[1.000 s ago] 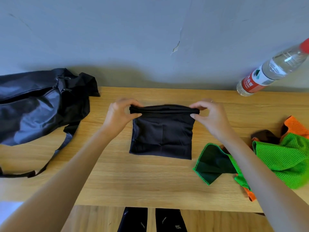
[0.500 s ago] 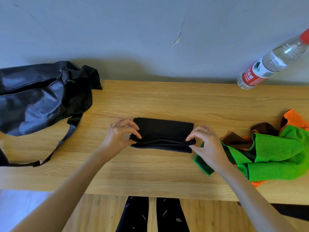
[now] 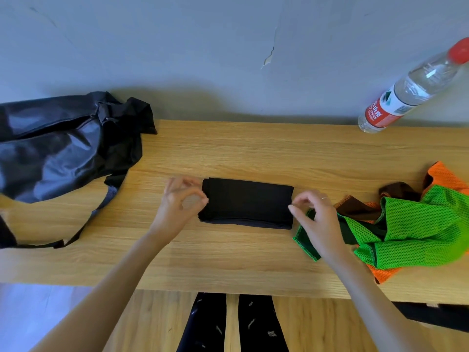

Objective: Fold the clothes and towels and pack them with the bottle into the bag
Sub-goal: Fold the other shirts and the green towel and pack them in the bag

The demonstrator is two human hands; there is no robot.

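Note:
A black garment (image 3: 247,201) lies folded into a narrow rectangle at the middle of the wooden table (image 3: 228,260). My left hand (image 3: 180,203) hovers at its left edge with fingers loosely curled, holding nothing. My right hand (image 3: 316,219) hovers at its right edge, fingers also loosely curled and empty. The black bag (image 3: 58,146) slumps at the table's far left, its strap trailing toward the front. A clear water bottle (image 3: 406,90) with a red cap and red label stands at the back right by the wall.
A heap of unfolded mesh cloths lies to the right: a green one (image 3: 418,224) on top, an orange one (image 3: 444,179) and a brown one (image 3: 398,189) beneath. The green cloth's corner reaches under my right wrist. A grey wall runs behind the table.
Both hands brought the black garment's far edge toward me, folding it in half into a narrow strip, then let go and lifted slightly off its two ends.

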